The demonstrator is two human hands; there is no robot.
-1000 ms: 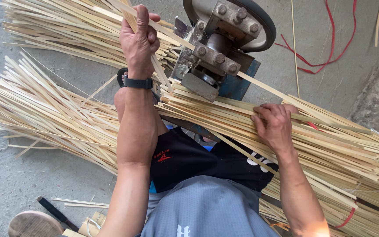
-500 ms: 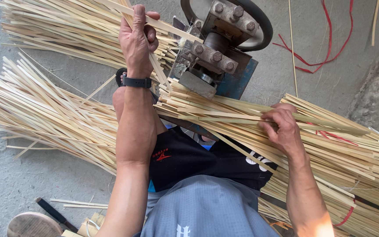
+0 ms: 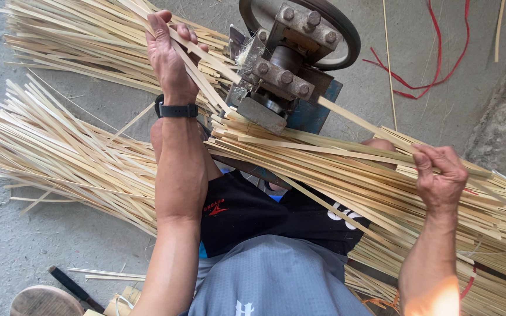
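Seated person, view straight down over lap; landmark is the splitting machine [image 3: 288, 70], a bolted grey metal block on a blue base with a black wheel behind it. Left hand [image 3: 168, 55] sits just left of the machine, fingers curled and closed on a thin bamboo strip [image 3: 203, 79]; black watch [image 3: 177, 110] on that wrist. The strip's long axis runs diagonally, its lower end pointing toward the machine's near left corner, its upper end running up and away past the fingertips. Right hand [image 3: 440, 175] is well to the right of the machine and nearer the body, thumb and fingers pinched together on a long bamboo slat [image 3: 364, 123]. That slat's long axis runs from the machine's right side down and rightward to the pinch, one end at the machine, the other pointing off toward the right edge. Under the right hand, a thick bundle of slats [image 3: 335, 169] lies across the lap, starting just below the machine and fanning rightward. A second pile of strips [image 3: 60, 152] lies on the concrete floor left of the machine, a third heap [image 3: 83, 41] beyond it at upper left. Red cord [image 3: 434, 70] loops on the floor right of the machine. Dark-handled tool [image 3: 74, 287] lies far below-left of the machine, near a round wooden stool top [image 3: 42, 301].
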